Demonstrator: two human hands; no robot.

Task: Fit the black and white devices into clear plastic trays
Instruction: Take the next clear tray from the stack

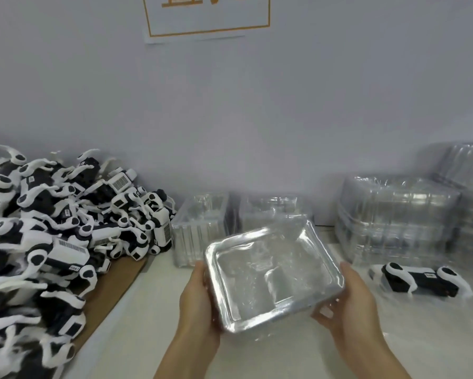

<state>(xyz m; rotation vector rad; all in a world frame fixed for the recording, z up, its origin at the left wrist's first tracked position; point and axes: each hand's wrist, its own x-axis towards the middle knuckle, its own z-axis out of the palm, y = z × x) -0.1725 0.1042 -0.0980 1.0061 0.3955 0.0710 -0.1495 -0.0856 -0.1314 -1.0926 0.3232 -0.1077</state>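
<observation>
White surface [153, 310] carries both hands: left hand [200, 302] and right hand [350, 305] grip opposite edges of a clear plastic tray [271, 272] held between them; heaped black-and-white devices [52, 228] lie left.

Tray [273, 272] is looking like clear thin plastic, very glossy, throwing silvery glare along its rim, moulded with smooth recesses. Tray stacks [394, 214] are showing the same clear shiny plastic, ribbed at the sides. Devices pile [52, 228] is reading as hard plastic, white shells smooth with slight sheen, black parts more matt, some wearing paper barcode labels. Lone device [418, 280] is showing the same finish. Cardboard [115, 291] under the pile is looking brown, matt. Table [284, 356] is looking smooth, off-white, faintly reflecting. Wall [230, 119] is looking matt, painted; sign [206, 17] is looking like paper.
</observation>
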